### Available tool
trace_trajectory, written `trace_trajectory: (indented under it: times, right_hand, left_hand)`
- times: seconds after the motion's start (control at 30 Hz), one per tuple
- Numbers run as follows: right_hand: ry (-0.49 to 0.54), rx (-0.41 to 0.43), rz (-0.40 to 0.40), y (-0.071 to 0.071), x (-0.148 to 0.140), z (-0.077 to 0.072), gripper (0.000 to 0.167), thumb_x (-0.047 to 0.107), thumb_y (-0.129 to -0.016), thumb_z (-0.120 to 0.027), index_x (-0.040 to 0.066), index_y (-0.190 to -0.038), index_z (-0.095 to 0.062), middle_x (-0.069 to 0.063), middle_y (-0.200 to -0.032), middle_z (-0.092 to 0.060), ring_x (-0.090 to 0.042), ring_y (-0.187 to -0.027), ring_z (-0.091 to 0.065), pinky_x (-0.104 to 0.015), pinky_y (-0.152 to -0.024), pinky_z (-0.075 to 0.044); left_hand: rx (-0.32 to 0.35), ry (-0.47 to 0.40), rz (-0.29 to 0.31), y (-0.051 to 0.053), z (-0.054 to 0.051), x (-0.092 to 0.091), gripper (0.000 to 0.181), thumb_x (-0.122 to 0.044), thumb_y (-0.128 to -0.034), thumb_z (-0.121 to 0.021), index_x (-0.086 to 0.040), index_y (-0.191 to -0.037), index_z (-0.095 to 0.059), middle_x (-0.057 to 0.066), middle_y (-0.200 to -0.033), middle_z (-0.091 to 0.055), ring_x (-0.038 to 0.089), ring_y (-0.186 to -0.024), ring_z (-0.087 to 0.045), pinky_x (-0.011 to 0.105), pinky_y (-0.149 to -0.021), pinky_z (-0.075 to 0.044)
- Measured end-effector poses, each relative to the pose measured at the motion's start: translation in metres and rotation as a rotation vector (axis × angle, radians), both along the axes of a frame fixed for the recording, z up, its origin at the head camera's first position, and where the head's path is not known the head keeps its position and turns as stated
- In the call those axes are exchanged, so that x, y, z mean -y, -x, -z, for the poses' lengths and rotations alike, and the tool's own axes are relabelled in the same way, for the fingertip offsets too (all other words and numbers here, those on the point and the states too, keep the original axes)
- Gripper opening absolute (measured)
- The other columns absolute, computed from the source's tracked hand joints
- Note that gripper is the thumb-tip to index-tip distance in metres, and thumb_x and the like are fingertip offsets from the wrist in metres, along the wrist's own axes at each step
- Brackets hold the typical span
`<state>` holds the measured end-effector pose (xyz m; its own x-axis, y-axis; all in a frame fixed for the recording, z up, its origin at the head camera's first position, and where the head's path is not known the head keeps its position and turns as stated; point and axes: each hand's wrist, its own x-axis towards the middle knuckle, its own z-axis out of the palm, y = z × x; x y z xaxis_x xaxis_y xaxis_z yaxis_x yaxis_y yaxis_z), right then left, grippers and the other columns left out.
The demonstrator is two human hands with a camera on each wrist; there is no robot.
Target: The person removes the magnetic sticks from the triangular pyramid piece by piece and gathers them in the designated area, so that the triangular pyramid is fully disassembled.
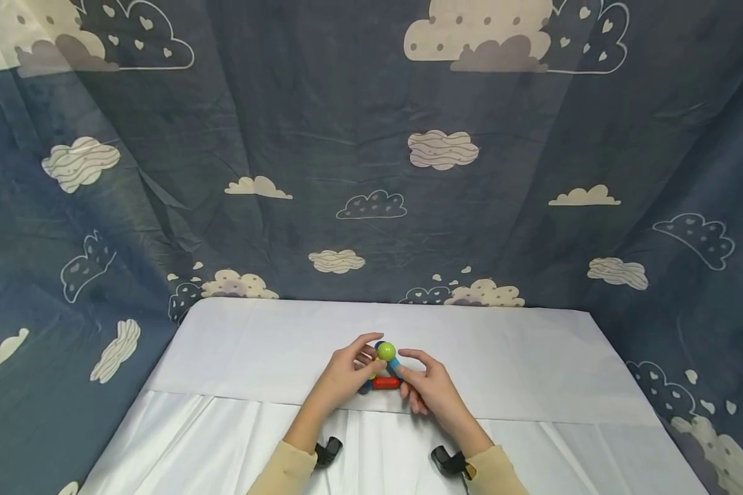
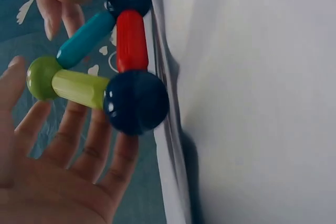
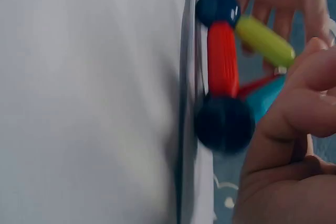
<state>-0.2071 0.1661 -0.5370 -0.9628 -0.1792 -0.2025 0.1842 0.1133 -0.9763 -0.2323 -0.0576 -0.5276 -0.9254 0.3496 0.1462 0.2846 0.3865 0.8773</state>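
Observation:
A triangular frame of toy rods and balls stands on the white table between the hands. It has a green ball (image 1: pixel 386 351) at its top, a yellow-green rod (image 2: pixel 79 87), a light-blue rod (image 2: pixel 86 39) and a red rod (image 1: pixel 386 383) along the bottom. Dark blue balls (image 2: pixel 136 102) sit at the lower corners. The left hand (image 1: pixel 345 375) curves loosely about the yellow-green side, thumb near the green ball. On the other side is the right hand (image 1: pixel 432 386), fingertips close by the light-blue rod; contact is unclear. Another red rod (image 3: pixel 257 85) shows partly behind.
White cloth (image 1: pixel 235 350) covers the table, with a crease or edge running across its middle. A dark blue curtain (image 1: pixel 322 137) with cloud prints hangs behind and at both sides. Black wrist cameras (image 1: pixel 329 452) sit at both sleeves.

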Motion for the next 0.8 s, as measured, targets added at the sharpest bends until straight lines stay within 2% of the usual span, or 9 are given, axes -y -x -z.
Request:
trace_trajectory:
  times: [0.17, 0.33, 0.53, 0.63, 0.8]
  right_hand:
    - [0.03, 0.001, -0.028, -0.005, 0.012, 0.008, 0.05, 0.022, -0.108, -0.063, 0.005, -0.152, -0.048, 0.001, -0.064, -0.066, -0.004, -0.039, -0.05, -0.02, -0.04, -0.039]
    - [0.044, 0.0, -0.03, -0.008, 0.022, 0.008, 0.042, 0.02, -0.11, -0.058, 0.0, -0.146, -0.049, 0.001, -0.063, -0.066, -0.005, -0.04, -0.05, -0.02, -0.04, -0.039]
    - [0.048, -0.028, 0.005, -0.01, 0.027, 0.014, 0.036, 0.023, -0.11, -0.059, 0.001, -0.138, -0.055, 0.001, -0.06, -0.065, -0.005, -0.038, -0.05, -0.02, -0.039, -0.039]
    - [0.056, -0.027, 0.007, -0.01, 0.027, 0.018, 0.036, 0.026, -0.11, -0.06, 0.003, -0.137, -0.057, 0.001, -0.06, -0.065, -0.006, -0.038, -0.051, -0.02, -0.039, -0.04]
    - [0.076, -0.028, 0.021, -0.009, 0.026, 0.02, 0.036, 0.028, -0.109, -0.062, 0.003, -0.135, -0.059, 0.001, -0.06, -0.065, -0.006, -0.038, -0.05, -0.02, -0.039, -0.039]
  left_hand:
    - [0.017, 0.014, 0.015, -0.001, 0.007, -0.006, 0.055, -0.04, -0.0997, -0.075, -0.023, -0.15, -0.06, -0.001, -0.118, -0.073, 0.014, -0.103, -0.07, 0.031, -0.088, -0.057]
    - [-0.003, 0.011, -0.003, -0.001, 0.009, -0.009, 0.045, -0.04, -0.0986, -0.076, -0.023, -0.14, -0.068, -0.006, -0.111, -0.074, 0.009, -0.097, -0.066, 0.027, -0.087, -0.055]
    - [-0.024, -0.013, -0.033, -0.001, 0.012, -0.009, 0.035, -0.037, -0.0973, -0.078, -0.025, -0.13, -0.074, -0.007, -0.103, -0.076, 0.006, -0.095, -0.067, 0.025, -0.085, -0.056]
    - [-0.014, -0.03, -0.037, -0.003, 0.014, -0.007, 0.036, -0.037, -0.0978, -0.077, -0.024, -0.131, -0.073, -0.005, -0.104, -0.076, 0.006, -0.095, -0.067, 0.024, -0.084, -0.056]
    - [0.006, -0.065, -0.079, -0.003, 0.016, -0.005, 0.039, -0.037, -0.0992, -0.074, -0.02, -0.135, -0.072, 0.001, -0.109, -0.078, 0.007, -0.093, -0.067, 0.023, -0.082, -0.055]
